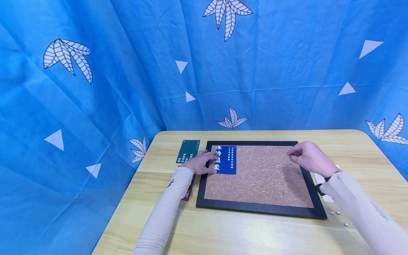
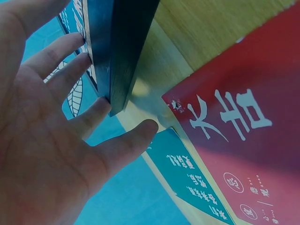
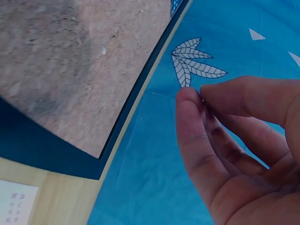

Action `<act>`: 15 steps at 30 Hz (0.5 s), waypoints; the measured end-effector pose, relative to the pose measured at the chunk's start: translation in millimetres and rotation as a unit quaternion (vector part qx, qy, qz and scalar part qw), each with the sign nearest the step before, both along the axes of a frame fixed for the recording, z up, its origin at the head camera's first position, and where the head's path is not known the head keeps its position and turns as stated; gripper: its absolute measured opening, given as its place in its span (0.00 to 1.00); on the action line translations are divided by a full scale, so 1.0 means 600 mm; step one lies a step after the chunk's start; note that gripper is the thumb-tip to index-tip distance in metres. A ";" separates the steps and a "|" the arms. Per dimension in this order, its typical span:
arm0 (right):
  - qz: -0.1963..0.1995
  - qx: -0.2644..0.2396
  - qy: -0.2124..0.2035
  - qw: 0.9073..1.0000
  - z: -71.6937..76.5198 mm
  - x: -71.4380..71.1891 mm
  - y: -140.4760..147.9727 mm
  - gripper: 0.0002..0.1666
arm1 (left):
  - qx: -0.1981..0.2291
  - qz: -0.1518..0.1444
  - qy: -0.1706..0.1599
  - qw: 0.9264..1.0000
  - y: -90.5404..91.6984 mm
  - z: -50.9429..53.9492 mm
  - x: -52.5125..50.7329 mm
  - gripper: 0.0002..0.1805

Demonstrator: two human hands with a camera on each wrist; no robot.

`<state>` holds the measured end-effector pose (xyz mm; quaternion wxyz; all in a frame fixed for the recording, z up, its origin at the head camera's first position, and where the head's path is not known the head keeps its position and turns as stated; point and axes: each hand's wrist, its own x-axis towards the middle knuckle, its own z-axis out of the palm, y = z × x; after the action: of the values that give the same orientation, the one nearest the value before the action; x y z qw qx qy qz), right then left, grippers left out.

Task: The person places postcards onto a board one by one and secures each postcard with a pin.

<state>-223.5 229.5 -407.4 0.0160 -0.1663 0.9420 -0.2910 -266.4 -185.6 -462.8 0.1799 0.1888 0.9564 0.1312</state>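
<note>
A blue card (image 1: 227, 161) with white characters lies on the left part of a black-framed corkboard (image 1: 255, 177). My left hand (image 1: 200, 163), fingers spread, reaches over the board's left edge; its fingertips rest at the card's left side. In the left wrist view, the little finger touches the black frame (image 2: 119, 56) and the thumb stands apart. Above the board's right side, my right hand (image 1: 307, 157) brings thumb and index finger together. Something tiny and dark shows between the right fingertips (image 3: 190, 96), mostly hidden, so its kind is unclear.
Left of the board lie a green card (image 1: 188, 150) and a red card (image 2: 234, 108), partly under my left arm. A white card (image 1: 328, 196) lies to its right, partly behind the right wrist. Several small silvery round pieces (image 1: 338, 213) sit near the lower right corner. Blue curtain (image 1: 204, 71) surrounds the table.
</note>
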 end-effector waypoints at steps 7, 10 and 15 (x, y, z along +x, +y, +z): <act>0.001 -0.025 -0.006 1.000 0.007 -0.024 -0.022 0.10 | -0.002 -0.008 0.005 1.000 0.001 -0.001 -0.003 0.36; 0.008 -0.029 -0.004 1.000 0.008 -0.035 -0.033 0.10 | -0.001 -0.009 0.004 1.000 0.002 -0.001 -0.004 0.36; 0.020 -0.036 0.005 0.999 0.004 -0.059 -0.057 0.10 | -0.003 -0.004 0.005 1.000 0.001 -0.004 -0.005 0.36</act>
<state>-258.9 195.2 -405.2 0.0114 -0.1869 0.9274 -0.3239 -269.5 -185.1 -465.3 0.1760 0.1931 0.9569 0.1268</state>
